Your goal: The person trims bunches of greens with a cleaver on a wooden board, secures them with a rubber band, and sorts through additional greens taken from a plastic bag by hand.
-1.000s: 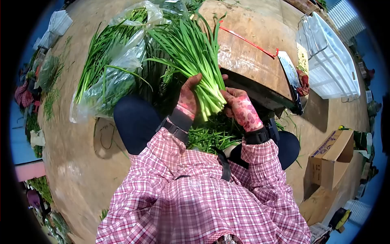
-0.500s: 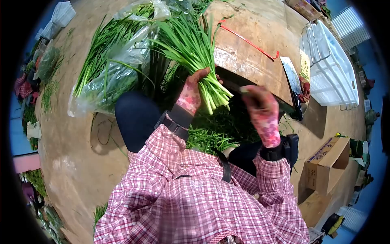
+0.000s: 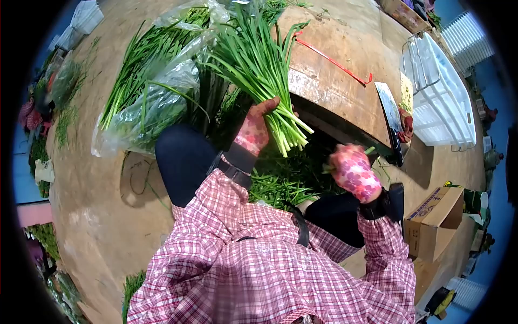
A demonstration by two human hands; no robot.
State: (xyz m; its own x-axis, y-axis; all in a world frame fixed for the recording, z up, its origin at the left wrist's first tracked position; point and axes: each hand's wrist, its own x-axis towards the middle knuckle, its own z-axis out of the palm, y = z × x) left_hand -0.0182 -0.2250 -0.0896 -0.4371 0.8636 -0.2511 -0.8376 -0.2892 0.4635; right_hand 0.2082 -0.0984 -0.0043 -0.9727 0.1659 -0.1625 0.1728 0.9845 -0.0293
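Note:
My left hand [image 3: 254, 129], in a pink floral glove, is closed around a bunch of garlic chives [image 3: 259, 59]. The pale cut ends point down and to the right, and the long green leaves fan upward. Below and right of those ends is my right hand [image 3: 355, 170], gloved alike and a little blurred. Its fingers are curled shut, and bits of green chive leaf [image 3: 369, 150] stick out on both sides of the fist. Under both hands lies a heap of loose green leaves [image 3: 283, 188] between my knees.
A clear plastic bag [image 3: 175, 81] full of chives lies at the left. Ahead stands a wooden board [image 3: 329, 75] with a red strap [image 3: 334, 58] on it. A knife [image 3: 389, 116] rests at its right edge. White crates [image 3: 440, 89] and a cardboard box [image 3: 434, 218] stand right.
My right hand has moved down and right, away from the stem ends, and its fingers are now curled with green bits showing. The left hand keeps hold of the bunch, shifted only slightly.

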